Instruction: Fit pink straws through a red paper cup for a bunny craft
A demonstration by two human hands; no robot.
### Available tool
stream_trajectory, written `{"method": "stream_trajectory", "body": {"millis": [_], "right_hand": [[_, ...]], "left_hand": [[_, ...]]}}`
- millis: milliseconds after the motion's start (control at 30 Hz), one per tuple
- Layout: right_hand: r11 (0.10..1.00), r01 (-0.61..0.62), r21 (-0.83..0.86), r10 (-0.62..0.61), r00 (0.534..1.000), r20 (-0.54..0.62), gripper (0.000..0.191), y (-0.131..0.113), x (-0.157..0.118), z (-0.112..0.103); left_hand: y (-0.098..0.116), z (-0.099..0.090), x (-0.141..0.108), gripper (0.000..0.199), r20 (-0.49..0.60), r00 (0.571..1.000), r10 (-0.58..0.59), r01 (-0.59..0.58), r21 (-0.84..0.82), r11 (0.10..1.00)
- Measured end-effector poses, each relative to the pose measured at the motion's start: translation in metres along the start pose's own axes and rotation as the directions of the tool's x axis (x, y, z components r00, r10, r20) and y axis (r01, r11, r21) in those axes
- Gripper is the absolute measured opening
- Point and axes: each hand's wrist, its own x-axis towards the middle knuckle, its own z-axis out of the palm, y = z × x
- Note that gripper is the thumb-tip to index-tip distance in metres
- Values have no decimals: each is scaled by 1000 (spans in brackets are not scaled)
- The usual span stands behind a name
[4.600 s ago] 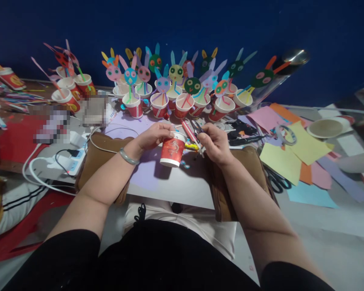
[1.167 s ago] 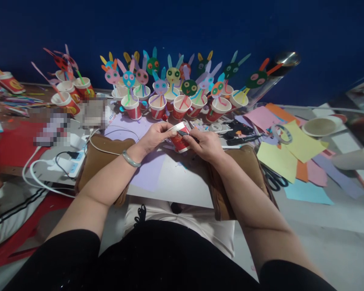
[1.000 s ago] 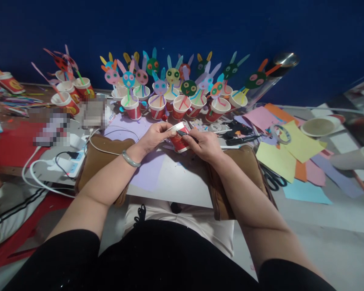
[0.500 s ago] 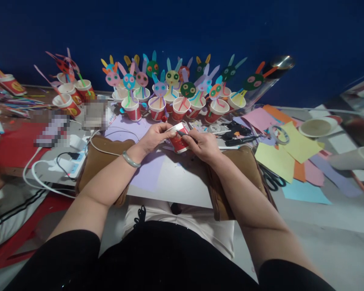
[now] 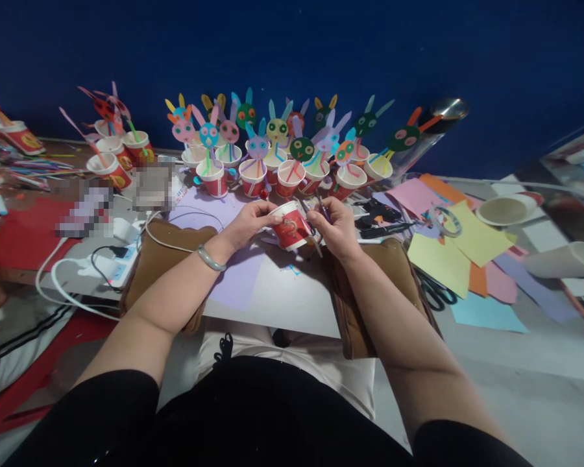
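Note:
My left hand [image 5: 250, 224] grips a red and white paper cup [image 5: 292, 230] by its left rim, thumb and fingers closed on it. The cup is tilted, and its printed side faces me. To the right of the cup, my right hand [image 5: 338, 226] is closed round a thin dark tool [image 5: 324, 210], whose exact kind I cannot make out. A narrow pale strip shows between that hand and the cup, too blurred to identify. Beneath lies a purple sheet [image 5: 236, 275] on the light table.
Behind my hands stand several paper cups with paper rabbit figures [image 5: 257, 175]. Coloured paper [image 5: 440, 263], a tape roll [image 5: 445, 222] and black-handled scissors [image 5: 437, 292] lie right. Brown cushions flank my forearms; a power strip [image 5: 126, 263] with cables sits left, near another person's arm.
My right hand has drawn the tool away from the cup's rim, slightly right and up. The cup has turned and its printed side shows more. Small blue bits now show on the table below.

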Motion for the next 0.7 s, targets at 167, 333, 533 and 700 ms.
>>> {"method": "stream_trajectory", "body": {"millis": [167, 333, 533, 700], "right_hand": [[993, -58, 106, 44, 990, 134, 52, -1, -3, 1], [975, 164, -148, -145, 980, 134, 28, 3, -11, 9], [894, 211, -394, -168, 976, 140, 27, 10, -18, 17], [868, 217, -447, -178, 976, 128, 31, 12, -19, 16]], "left_hand": [[1, 2, -1, 29, 71, 997, 21, -26, 79, 997], [-2, 2, -1, 40, 114, 992, 50, -67, 153, 986], [-9, 2, 1, 51, 104, 986, 132, -151, 207, 967], [-12, -2, 3, 51, 132, 968, 214, -244, 294, 924]]}}
